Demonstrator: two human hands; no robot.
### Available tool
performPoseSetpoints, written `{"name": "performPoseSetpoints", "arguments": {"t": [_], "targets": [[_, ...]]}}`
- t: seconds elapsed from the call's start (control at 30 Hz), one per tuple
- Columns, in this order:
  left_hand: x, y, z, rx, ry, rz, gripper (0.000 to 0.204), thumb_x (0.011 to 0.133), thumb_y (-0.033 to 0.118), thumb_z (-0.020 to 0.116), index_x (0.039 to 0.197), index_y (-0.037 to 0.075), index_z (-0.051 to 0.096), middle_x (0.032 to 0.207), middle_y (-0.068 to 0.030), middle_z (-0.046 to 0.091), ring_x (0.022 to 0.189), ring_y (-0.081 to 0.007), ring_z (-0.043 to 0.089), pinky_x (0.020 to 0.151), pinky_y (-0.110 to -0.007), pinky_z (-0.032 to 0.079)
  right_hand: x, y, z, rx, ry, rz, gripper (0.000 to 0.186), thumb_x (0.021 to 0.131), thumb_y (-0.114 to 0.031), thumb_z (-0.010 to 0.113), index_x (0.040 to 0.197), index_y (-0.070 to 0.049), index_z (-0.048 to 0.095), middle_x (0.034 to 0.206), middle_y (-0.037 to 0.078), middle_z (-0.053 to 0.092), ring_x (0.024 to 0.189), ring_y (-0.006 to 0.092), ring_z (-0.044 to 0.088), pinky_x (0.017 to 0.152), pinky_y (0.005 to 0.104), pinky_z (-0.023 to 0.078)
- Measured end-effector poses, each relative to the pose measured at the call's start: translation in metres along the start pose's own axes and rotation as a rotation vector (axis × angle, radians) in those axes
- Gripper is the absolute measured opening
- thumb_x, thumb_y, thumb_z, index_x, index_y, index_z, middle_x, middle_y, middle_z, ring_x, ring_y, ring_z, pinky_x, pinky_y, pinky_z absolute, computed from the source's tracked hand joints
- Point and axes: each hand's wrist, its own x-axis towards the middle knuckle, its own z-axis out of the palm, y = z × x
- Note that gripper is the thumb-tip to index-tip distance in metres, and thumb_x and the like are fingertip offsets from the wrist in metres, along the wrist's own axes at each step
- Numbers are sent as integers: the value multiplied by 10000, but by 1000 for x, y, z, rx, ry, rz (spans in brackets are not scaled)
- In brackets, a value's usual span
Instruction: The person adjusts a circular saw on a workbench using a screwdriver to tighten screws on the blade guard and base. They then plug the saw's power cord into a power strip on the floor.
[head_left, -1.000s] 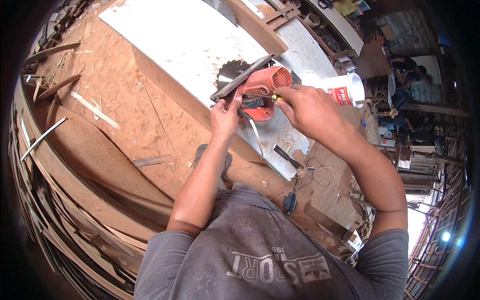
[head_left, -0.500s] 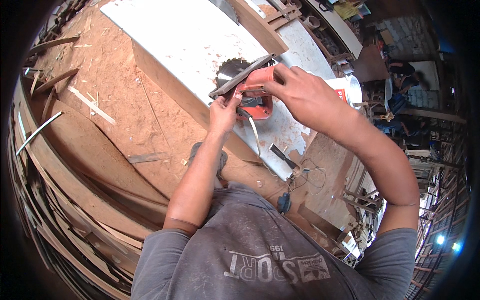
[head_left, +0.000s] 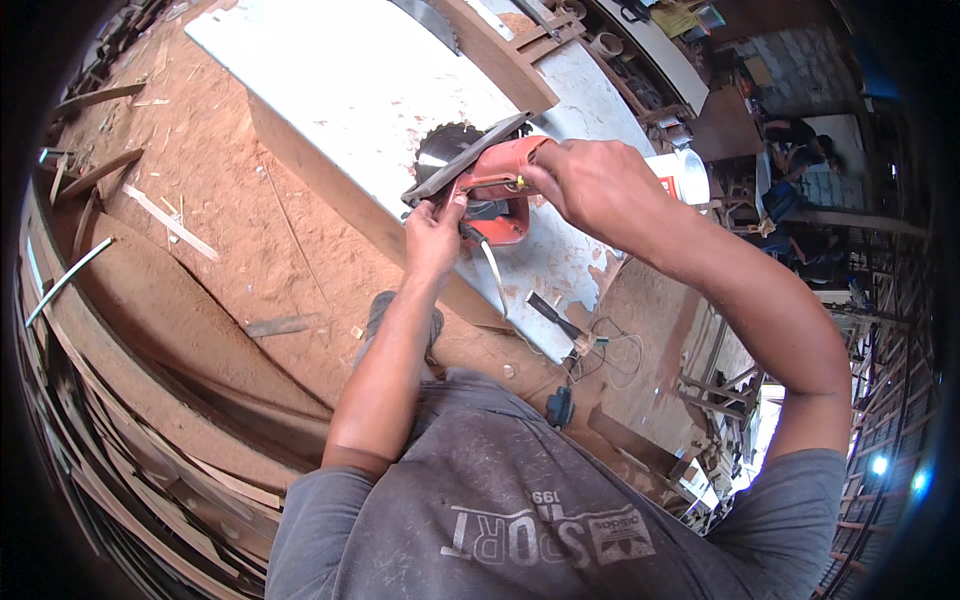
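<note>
A red circular saw (head_left: pixel 507 160) rests tilted on the white-topped workbench (head_left: pixel 330 75), its toothed round blade (head_left: pixel 445 145) and dark base plate facing away from me. My left hand (head_left: pixel 435 235) is closed on the saw's near edge, by the base plate and handle. My right hand (head_left: pixel 597 180) is curled against the end of the red motor housing, thumb and fingers pinched together. A small yellow bit shows by that thumb; what the fingers hold is hidden. A pale power cord (head_left: pixel 492 270) runs down from the saw's handle.
On the bench's near end lies a dark-handled flat tool (head_left: pixel 555 313), beside tangled wires (head_left: pixel 620 355). A white bucket (head_left: pixel 690 177) stands to the right. Another large saw blade (head_left: pixel 430 20) shows at the far edge. Long boards (head_left: pixel 180 320) are stacked left. People (head_left: pixel 795 150) are at far right.
The saw and both hands appear slightly further left as the whole view shifts. My right hand has turned a little, its fingers drawn closer together at the housing.
</note>
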Motion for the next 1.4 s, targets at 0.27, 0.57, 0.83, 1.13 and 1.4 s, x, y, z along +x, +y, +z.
{"name": "performPoseSetpoints", "arguments": {"t": [0.27, 0.57, 0.83, 1.13, 1.4], "targets": [[4, -8, -3, 10, 10, 57, 442, 1011, 243, 751, 1261, -104, 639, 1056, -118, 735, 890, -161, 718, 617, -292, 575, -2, 13, -2, -58, 98, -190, 305, 1051, -316, 633, 1196, -48, 616, 882, 171, 709, 907, 425, 715, 799, 516, 579], [12, -15, -7, 5, -27, 58, 363, 1021, 247, 738, 1198, -64, 674, 1017, -81, 734, 853, -135, 706, 601, -281, 565, 6, 15, -5, -84, 121, -300, 350, 1068, -338, 617, 1250, -39, 616, 889, 188, 719, 911, 425, 732, 783, 522, 582], [2, 0, -5, 20, -17, -5, 324, 1026, 234, 731, 1166, -52, 674, 1007, -77, 730, 840, -132, 691, 655, -283, 568, 3, 8, -7, 44, 43, -122, 302, 1044, -277, 644, 1232, -43, 610, 970, 138, 681, 986, 415, 717, 797, 513, 586], [5, -5, -5, -35, -18, -3, 301, 1031, 185, 726, 1181, -68, 667, 1095, -113, 745, 948, -144, 701, 844, -294, 570, 2, 11, -3, 89, 98, -126, 320, 996, -246, 691, 1207, -18, 615, 1042, 191, 721, 994, 424, 728, 828, 519, 593], [1, -1, -3, -7, -16, -10, 308, 1033, 195, 729, 1181, -68, 666, 1090, -113, 743, 939, -137, 697, 806, -300, 578, 14, -9, -16, 42, -96, 183, 294, 970, -191, 687, 1179, 6, 629, 1011, 168, 680, 984, 406, 712, 806, 499, 598]]}}
